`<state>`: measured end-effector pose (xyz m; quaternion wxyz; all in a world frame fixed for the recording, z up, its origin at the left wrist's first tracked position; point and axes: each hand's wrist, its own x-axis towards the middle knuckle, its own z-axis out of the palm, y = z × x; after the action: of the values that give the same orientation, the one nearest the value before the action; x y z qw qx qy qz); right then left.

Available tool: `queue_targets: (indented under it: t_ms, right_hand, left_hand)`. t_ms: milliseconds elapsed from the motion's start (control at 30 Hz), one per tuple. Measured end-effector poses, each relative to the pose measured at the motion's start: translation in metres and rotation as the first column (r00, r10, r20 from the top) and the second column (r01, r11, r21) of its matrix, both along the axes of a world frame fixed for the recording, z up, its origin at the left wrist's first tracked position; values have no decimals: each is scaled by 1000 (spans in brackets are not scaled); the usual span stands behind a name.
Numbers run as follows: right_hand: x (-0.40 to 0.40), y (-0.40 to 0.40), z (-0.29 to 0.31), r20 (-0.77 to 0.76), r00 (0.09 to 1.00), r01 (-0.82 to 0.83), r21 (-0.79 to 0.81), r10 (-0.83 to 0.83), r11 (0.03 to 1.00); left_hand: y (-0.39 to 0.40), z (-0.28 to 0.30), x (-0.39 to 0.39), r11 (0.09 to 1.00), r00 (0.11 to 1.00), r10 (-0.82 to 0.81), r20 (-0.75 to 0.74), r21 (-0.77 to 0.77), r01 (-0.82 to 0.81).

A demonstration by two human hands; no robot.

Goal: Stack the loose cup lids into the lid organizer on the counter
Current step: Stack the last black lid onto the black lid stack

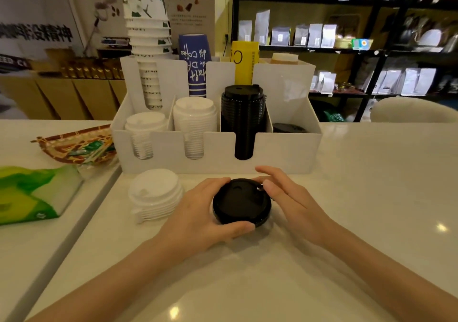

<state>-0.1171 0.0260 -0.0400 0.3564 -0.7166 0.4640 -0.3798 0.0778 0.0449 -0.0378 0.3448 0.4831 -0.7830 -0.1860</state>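
Observation:
A black cup lid (241, 201) lies on the white counter just in front of the white lid organizer (285, 153). My left hand (205, 218) wraps around its left and near edge. My right hand (285, 197) touches its right rim with the fingers spread. A loose stack of white lids (155, 194) sits on the counter to the left of my hands. In the organizer, two front slots hold white lid stacks (194, 123), the third holds a tall black lid stack (243, 113), and the rightmost has a low black lid (288, 128).
Paper cup stacks (148, 49) stand in the organizer's back row. A woven tray of sachets (79, 145) and a green tissue pack (32, 195) lie to the left, across a counter seam. Shelves with bags fill the background.

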Motion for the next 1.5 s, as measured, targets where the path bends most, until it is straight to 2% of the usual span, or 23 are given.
queue_targets:
  t_ms: [200, 400, 533, 667, 833, 1033, 1167, 1500]
  right_hand:
    - [5, -19, 24, 177, 984, 12, -81, 3, 997]
    - [9, -54, 68, 279, 959, 119, -213, -56, 970]
    - [13, -78, 90, 359, 930, 189, -272, -83, 944]
    - [16, -100, 106, 428, 903, 147, -250, -27, 957]
    - [17, -128, 101, 484, 873, 174, -201, -57, 964]
    - [20, -143, 88, 480, 878, 81, -164, 8, 983]
    - [22, -152, 80, 481, 877, 95, -147, -13, 985]
    - [21, -152, 74, 477, 879, 96, -145, -16, 985]
  left_hand:
    - [-15, 39, -11, 988, 997, 40, -62, -148, -49]
    - [-47, 86, -22, 966, 988, 65, -144, -239, -98]
    - [-75, 109, -27, 958, 990, 75, -121, -268, -105]
    - [-104, 120, -29, 965, 978, 79, -195, -232, -124]
    - [-129, 120, -33, 954, 949, 119, -293, -232, -191]
    - [-148, 104, -37, 937, 973, 205, -110, -264, -227]
    - [-156, 98, -41, 933, 965, 244, -95, -248, -260]
    - [-158, 97, -40, 956, 974, 218, -59, -191, -225]
